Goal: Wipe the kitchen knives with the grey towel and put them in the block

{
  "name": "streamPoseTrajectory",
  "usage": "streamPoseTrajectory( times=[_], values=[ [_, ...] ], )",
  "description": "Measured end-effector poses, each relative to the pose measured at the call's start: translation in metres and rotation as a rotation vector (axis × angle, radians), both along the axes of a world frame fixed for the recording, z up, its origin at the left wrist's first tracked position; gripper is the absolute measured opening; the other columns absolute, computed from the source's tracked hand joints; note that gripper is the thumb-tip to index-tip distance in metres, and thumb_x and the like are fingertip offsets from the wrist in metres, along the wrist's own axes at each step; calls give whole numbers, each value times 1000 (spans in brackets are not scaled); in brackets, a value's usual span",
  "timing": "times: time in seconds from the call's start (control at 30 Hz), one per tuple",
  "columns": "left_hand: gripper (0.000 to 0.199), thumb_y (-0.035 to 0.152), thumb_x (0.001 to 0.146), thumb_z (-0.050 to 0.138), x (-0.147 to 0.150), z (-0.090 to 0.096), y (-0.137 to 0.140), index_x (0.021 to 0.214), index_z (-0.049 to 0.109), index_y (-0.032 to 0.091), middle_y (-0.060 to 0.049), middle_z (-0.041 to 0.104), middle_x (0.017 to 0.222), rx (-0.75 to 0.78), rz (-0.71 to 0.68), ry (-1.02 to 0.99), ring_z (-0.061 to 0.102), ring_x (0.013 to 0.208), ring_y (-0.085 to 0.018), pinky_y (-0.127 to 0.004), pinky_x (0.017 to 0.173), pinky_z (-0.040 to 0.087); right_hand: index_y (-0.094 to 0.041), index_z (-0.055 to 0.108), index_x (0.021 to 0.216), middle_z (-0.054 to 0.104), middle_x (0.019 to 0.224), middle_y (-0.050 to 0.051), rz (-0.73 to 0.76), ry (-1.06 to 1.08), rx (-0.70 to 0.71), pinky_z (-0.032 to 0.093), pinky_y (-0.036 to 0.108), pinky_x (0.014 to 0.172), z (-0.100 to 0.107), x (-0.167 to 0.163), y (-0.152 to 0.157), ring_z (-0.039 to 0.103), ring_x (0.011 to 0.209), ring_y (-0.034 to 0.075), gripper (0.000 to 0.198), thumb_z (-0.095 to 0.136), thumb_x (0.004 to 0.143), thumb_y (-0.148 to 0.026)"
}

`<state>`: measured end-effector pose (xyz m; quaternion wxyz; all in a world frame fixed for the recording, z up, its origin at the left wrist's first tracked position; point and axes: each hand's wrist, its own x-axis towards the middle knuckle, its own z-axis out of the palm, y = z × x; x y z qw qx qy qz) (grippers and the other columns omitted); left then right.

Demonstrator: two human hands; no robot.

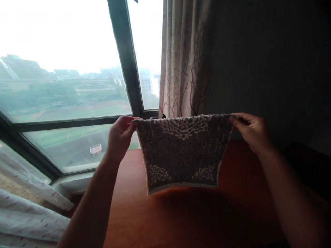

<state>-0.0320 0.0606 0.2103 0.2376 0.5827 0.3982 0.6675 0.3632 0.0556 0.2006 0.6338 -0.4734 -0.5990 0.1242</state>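
A dark grey-brown towel (183,155) with pale scroll patterns hangs stretched between my two hands, above a reddish-brown wooden tabletop (129,213). My left hand (120,136) pinches its upper left corner between thumb and fingers. At the upper right corner, my right hand (249,131) grips in the same way. The top edge runs nearly level and looks fuzzy, perhaps a fold. Its lower edge, with a light border, hangs free and bows slightly upward in the middle. The towel's far side is hidden from me.
Behind the table stands a large window (64,86) with a dark frame (121,51). A patterned curtain (181,62) hangs beside it, and another pale curtain (31,213) lies at lower left. A dark wall (271,69) rises on the right.
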Motion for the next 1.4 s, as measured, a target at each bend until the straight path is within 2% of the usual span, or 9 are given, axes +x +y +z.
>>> streamPoseTrajectory(
  times=[0.17, 0.37, 0.57, 0.73, 0.93, 1.1, 1.17, 1.27, 1.4],
  values=[
    [22, 32, 68, 77, 6, -3, 0, 78, 64, 17, 2, 64, 61, -145, 2, 18, 55, 52, -11, -21, 47, 41, -23, 70, 76, 61, 62, -1, 12, 86, -113, 39, 27, 45, 0, -9, -9, 53, 53, 16, 23, 74, 72, -45],
    [26, 28, 60, 81, 44, 0, -8, 74, 63, 15, 3, 63, 61, -291, -217, -291, 55, 49, -8, -18, 46, 41, -25, 63, 69, 59, 59, -1, 173, 238, -191, 39, 26, 41, 8, -41, -22, 51, 47, 14, 22, 75, 71, -44],
    [26, 27, 63, 82, 95, 6, -22, 77, 62, 16, 3, 66, 67, -314, -389, -375, 61, 55, -8, -17, 52, 48, -22, 62, 73, 60, 58, -2, 306, 219, -254, 39, 24, 39, 17, -87, -35, 51, 45, 12, 24, 71, 75, -45],
    [26, 31, 67, 80, 120, 1, -27, 81, 62, 17, -1, 71, 71, -259, -495, -250, 68, 65, -15, -27, 63, 55, -20, 61, 76, 62, 58, -3, 422, 234, -298, 42, 21, 41, 13, -112, -38, 55, 46, 11, 27, 73, 74, -44],
    [17, 30, 74, 74, 128, -5, -39, 83, 65, 19, -4, 72, 81, -92, -383, 27, 69, 78, -18, -28, 72, 54, -20, 62, 78, 68, 62, 0, 466, 240, -325, 44, 22, 44, 10, -118, -42, 62, 52, 14, 25, 69, 79, -43],
    [24, 32, 69, 79, 127, -11, -43, 85, 63, 23, -1, 69, 77, -62, -328, 132, 67, 74, -19, -27, 65, 53, -20, 68, 83, 69, 67, 2, 517, 181, -316, 46, 23, 47, 14, -116, -50, 63, 58, 16, 23, 62, 85, -42],
    [22, 31, 69, 78, 125, -10, -41, 82, 63, 23, 0, 68, 74, -47, -293, 102, 66, 71, -17, -26, 64, 52, -21, 70, 90, 71, 74, 2, 519, 121, -304, 48, 25, 53, 14, -112, -51, 65, 65, 17, 22, 60, 87, -40],
    [15, 30, 74, 74, 118, -6, -36, 82, 64, 22, -1, 69, 77, -40, -331, 17, 66, 74, -17, -27, 68, 51, -23, 71, 96, 71, 93, 4, 445, 16, -217, 52, 31, 75, 13, -101, -48, 66, 88, 20, 18, 61, 87, -35],
    [15, 30, 76, 72, 105, 3, -32, 86, 65, 21, -2, 70, 81, -41, -386, 0, 67, 80, -18, -26, 71, 50, -26, 66, 106, 62, 121, 4, 504, -74, -161, 38, 40, 105, 3, -84, -32, 53, 120, 24, 24, 66, 83, -33]
  ],
)
